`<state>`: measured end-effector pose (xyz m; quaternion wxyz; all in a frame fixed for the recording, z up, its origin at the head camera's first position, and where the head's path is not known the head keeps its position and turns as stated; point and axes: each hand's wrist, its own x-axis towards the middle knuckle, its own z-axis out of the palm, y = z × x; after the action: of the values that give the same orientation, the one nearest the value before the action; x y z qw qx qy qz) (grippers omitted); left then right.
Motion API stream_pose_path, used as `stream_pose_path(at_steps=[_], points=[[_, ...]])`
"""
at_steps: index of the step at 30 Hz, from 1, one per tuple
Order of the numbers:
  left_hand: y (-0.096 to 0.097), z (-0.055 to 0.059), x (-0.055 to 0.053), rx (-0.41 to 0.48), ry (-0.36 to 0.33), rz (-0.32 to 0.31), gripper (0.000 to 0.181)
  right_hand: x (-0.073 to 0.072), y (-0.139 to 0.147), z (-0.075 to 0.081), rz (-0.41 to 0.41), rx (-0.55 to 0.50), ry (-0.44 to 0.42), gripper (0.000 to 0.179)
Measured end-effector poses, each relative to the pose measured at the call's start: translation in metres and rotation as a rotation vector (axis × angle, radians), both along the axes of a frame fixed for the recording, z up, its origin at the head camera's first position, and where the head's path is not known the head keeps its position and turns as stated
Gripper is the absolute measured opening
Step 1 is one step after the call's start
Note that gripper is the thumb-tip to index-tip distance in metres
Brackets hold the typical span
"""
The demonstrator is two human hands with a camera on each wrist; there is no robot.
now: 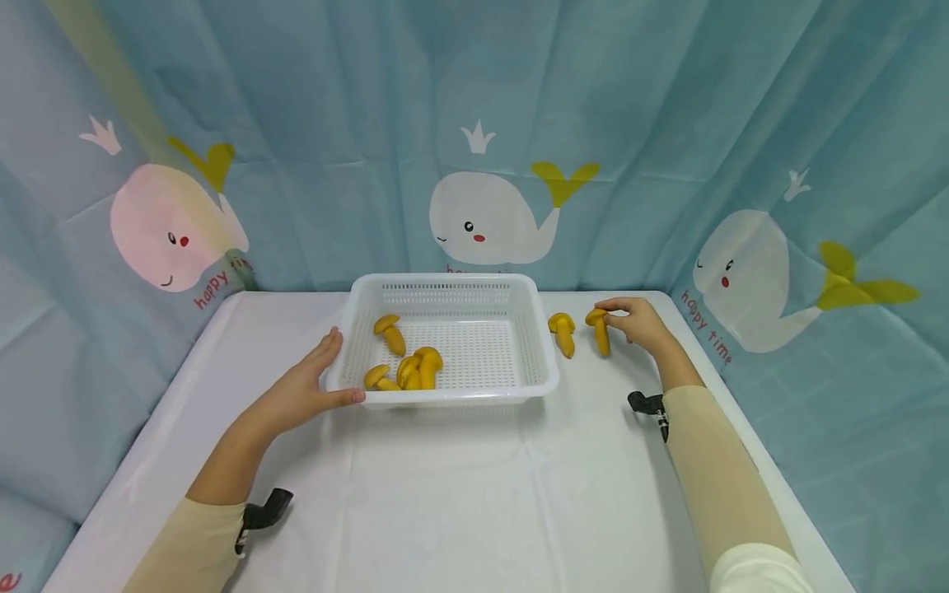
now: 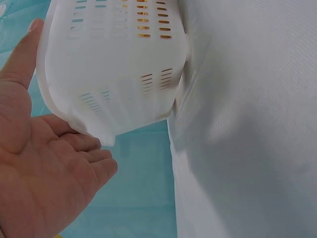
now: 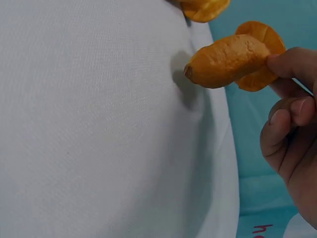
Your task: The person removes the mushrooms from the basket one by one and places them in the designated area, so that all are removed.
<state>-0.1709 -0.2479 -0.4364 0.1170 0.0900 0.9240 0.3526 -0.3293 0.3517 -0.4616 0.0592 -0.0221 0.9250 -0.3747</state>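
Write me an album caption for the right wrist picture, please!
A right hand pinches a yellow mushroom by its cap while a second mushroom peeks in at the top.

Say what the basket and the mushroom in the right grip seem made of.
Basket: probably white plastic, slightly glossy, judging by its thin, evenly slotted walls. Mushroom: possibly foam or plastic, softly shiny, with a bumpy, moulded-looking stem; the look leaves it open.

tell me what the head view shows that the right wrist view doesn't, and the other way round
Head only: the white basket with yellow mushrooms in it, and the left hand touching it. Right wrist only: the brown stem end of the held mushroom, close up. Both: the right hand pinching that mushroom, a second mushroom, white table, blue curtain.
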Motion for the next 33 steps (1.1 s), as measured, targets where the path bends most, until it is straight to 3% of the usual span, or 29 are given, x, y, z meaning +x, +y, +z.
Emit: stream_pose_path(at_steps=[12, 24, 33], points=[[-0.002, -0.001, 0.001, -0.010, -0.003, 0.005, 0.128, -0.014, -0.009, -0.006, -0.002, 0.069, -0.096, 0.036], [0.002, -0.005, 0.001, -0.004, -0.005, -0.011, 0.127, -0.009, -0.009, -0.014, 0.020, 0.109, -0.089, 0.035], [0.002, 0.000, 0.000, -0.022, -0.011, -0.004, 0.126, -0.011, -0.010, -0.010, 0.013, 0.103, -0.076, 0.038]])
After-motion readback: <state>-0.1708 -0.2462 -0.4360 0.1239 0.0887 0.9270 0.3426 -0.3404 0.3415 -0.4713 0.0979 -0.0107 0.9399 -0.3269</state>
